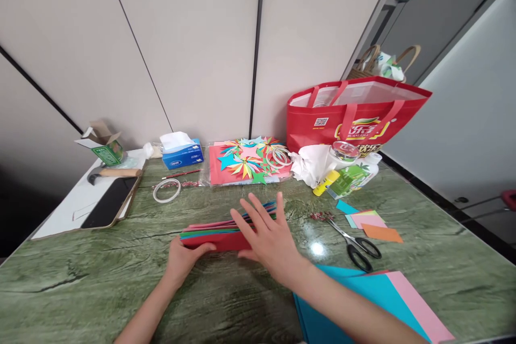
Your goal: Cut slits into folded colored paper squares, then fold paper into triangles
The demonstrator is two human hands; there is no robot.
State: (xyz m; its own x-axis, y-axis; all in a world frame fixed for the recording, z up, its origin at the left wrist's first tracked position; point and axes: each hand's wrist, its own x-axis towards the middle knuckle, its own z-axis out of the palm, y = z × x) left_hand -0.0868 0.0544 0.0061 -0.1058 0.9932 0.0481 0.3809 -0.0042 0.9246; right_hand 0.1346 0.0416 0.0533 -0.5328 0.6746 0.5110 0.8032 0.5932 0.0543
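A stack of folded coloured paper [213,240], red at the front with green, blue and pink layers behind, stands on its long edge on the table in front of me. My left hand [181,259] grips its left end, thumb along the red face. Over the right end, my right hand [268,236] has its fingers spread; its thumb lies near the red face, and its palm hides part of the stack. Scissors [355,244] with black handles lie to the right. Closer to me are blue and pink paper sheets [363,301], partly covered by my right forearm.
Small paper pieces [373,220] lie beyond the scissors. Along the back are a red bag [314,129], folded paper stars [245,158], a tissue box [183,156] and a yellow glue stick [325,183]. At left are a tape roll [166,191], a hammer [116,172] and a phone-like black slab [108,204].
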